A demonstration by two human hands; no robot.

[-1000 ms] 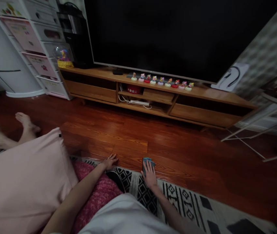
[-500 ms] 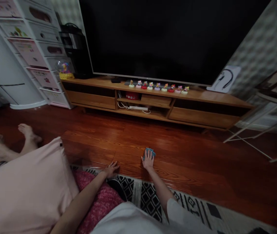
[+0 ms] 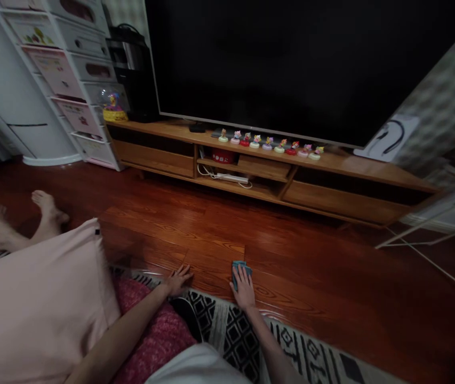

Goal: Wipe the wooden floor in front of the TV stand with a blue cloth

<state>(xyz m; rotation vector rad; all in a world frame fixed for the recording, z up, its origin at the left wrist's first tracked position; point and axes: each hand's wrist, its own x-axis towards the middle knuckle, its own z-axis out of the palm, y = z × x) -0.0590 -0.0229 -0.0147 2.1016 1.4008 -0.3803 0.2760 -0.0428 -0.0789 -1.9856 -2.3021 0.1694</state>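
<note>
My right hand [image 3: 244, 285] lies flat, fingers stretched out, pressing a small blue cloth [image 3: 237, 266] onto the red-brown wooden floor [image 3: 311, 266]. Only the cloth's far edge shows past my fingertips. My left hand [image 3: 178, 278] rests open on the floor at the edge of a black-and-white patterned rug [image 3: 251, 336], fingers spread, holding nothing.
A large pink cushion [image 3: 35, 304] and a red blanket [image 3: 155, 330] lie at my left. Another person's bare feet [image 3: 15, 221] rest on the floor beyond. A long wooden TV stand [image 3: 331, 176] with small figurines [image 3: 269, 144] and a big dark screen stands ahead. White drawers stand far left.
My right hand pushed the cloth away over the floor, then drew it back toward the rug. My left hand stayed planted at the rug's edge.
</note>
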